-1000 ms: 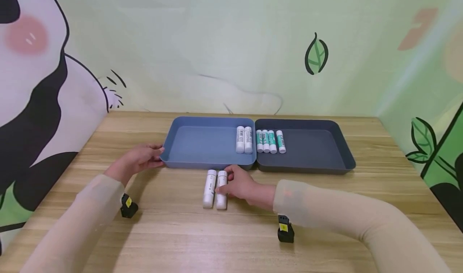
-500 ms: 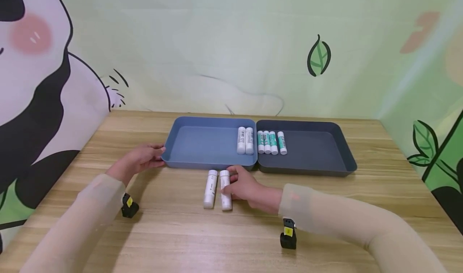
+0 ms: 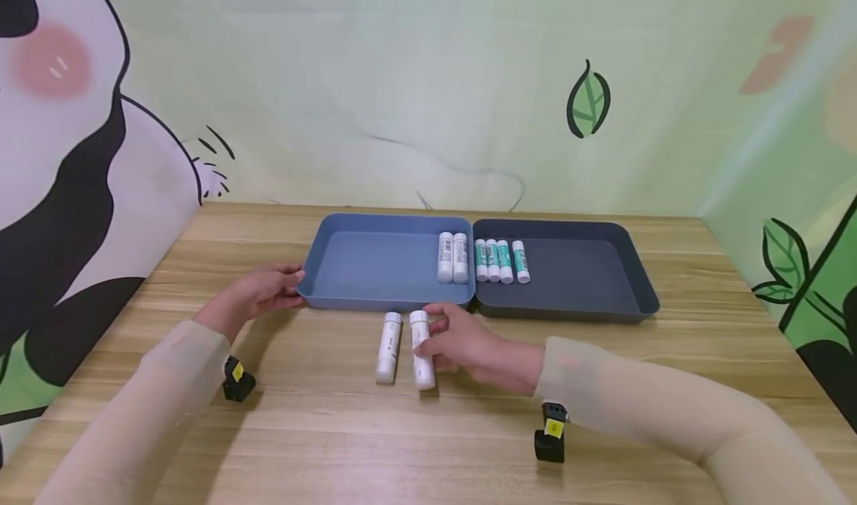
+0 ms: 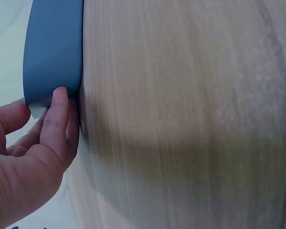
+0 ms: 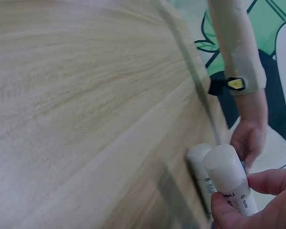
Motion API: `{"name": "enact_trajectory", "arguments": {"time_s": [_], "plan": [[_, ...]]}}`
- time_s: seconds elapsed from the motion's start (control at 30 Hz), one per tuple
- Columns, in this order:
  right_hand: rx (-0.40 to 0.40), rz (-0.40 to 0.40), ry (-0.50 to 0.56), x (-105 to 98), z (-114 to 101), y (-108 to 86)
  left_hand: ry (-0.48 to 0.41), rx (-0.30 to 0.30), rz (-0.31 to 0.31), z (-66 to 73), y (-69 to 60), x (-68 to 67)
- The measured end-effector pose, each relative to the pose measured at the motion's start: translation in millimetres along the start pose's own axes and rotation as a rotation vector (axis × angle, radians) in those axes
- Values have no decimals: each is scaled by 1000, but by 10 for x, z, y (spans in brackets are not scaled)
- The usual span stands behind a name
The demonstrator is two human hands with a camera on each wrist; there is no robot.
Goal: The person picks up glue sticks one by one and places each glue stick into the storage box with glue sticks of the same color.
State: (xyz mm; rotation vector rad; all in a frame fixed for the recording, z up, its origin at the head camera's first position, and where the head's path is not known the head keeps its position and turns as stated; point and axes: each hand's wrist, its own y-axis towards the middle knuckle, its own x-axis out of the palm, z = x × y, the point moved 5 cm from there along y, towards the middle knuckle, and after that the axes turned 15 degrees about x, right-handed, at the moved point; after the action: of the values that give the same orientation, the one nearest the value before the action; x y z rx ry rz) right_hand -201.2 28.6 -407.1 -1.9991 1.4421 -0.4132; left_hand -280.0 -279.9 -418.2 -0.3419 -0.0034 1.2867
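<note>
My right hand [image 3: 462, 341] pinches a white glue stick [image 3: 421, 356] between thumb and fingers, just in front of the blue tray [image 3: 375, 303]. In the right wrist view, the held glue stick [image 5: 224, 169] shows printed lettering below its white end. A second white glue stick [image 3: 387, 349] lies on the table to its left, apart from it. My left hand [image 3: 257, 294] holds the blue tray's front left corner. In the left wrist view, the thumb is at the tray wall's [image 4: 52, 52] upper edge and the fingers press its outer side.
Two white glue sticks [image 3: 452, 258] lie side by side at the blue tray's right end. A dark grey tray [image 3: 569, 314] stands against it on the right, with several smaller green-and-white glue sticks [image 3: 498, 261] at its left end. The wooden table [image 3: 335, 430] meets a painted backdrop behind.
My right hand has drawn the held glue stick a little to the right, widening the gap to the other one on the table. My left hand has stayed at the tray corner.
</note>
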Motion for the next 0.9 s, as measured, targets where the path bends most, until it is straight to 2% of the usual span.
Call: {"name": "enact_trajectory", "arguments": {"time_s": [0.17,0.37,0.57,0.9], "plan": [[-15,-34,-30,-69,-107,-80,4,7,-8,-6,-10,-4],[-24,-83,-36,-192,-402,-157,13,15,-14,13,-1,4],[-77,-85,-2,-332,-738,-145,25,12,-21,33,4,18],[-126,-74,-16,-551,-1198,-83,-28,-6,-14,59,-16,14]]}}
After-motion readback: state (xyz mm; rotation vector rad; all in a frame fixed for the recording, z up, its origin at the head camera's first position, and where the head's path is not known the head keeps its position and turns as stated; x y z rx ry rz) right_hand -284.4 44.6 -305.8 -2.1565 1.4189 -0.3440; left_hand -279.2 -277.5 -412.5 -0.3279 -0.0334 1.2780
